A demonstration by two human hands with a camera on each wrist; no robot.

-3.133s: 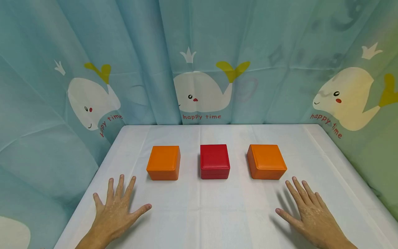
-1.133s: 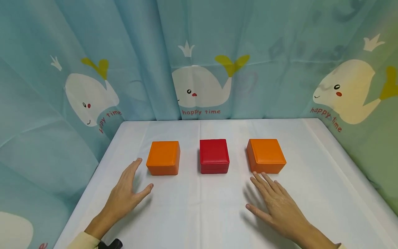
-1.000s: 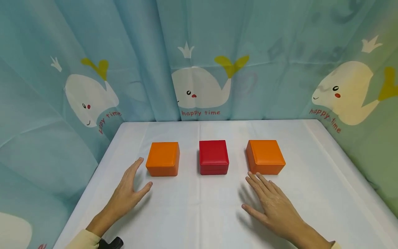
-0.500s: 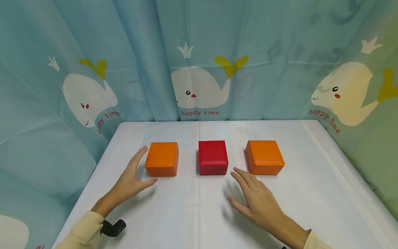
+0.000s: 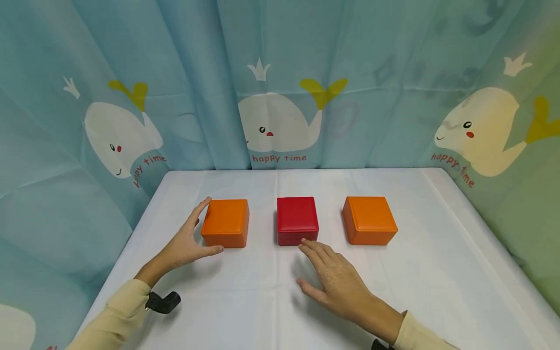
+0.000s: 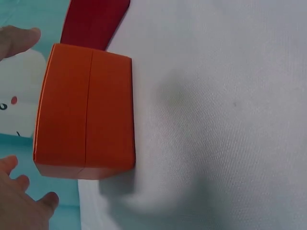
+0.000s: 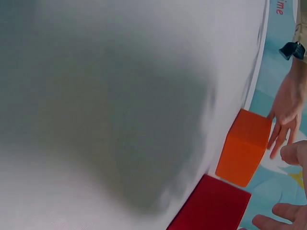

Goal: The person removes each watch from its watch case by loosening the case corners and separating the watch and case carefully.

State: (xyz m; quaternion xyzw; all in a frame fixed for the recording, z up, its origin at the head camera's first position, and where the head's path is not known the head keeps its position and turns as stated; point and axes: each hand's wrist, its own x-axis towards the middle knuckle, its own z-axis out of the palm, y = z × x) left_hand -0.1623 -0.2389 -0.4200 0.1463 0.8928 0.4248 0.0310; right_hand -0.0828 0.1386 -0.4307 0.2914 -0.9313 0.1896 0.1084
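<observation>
Three lidded boxes stand in a row on the white table: a left orange box (image 5: 225, 221), a red box (image 5: 297, 218) and a right orange box (image 5: 371, 219). My left hand (image 5: 185, 245) spreads around the left orange box, thumb by its front and fingers along its left side; contact is not plain. In the left wrist view, the orange box (image 6: 88, 110) shows its lid seam, with the fingers apart from it. My right hand (image 5: 332, 279) hovers before the red box, its fingertips near the front edge. In the right wrist view, its thumb and fingers (image 7: 283, 211) extend, holding nothing.
A blue-green curtain (image 5: 197, 87) with printed whales borders the table at the back and sides. White cloth (image 5: 245, 296) covers the table. A black wrist-worn device (image 5: 163, 302) sits at the left sleeve.
My left hand has moved forward and right, up to the left orange box. My right hand has moved left, from before the right orange box to before the red one. The boxes stay put.
</observation>
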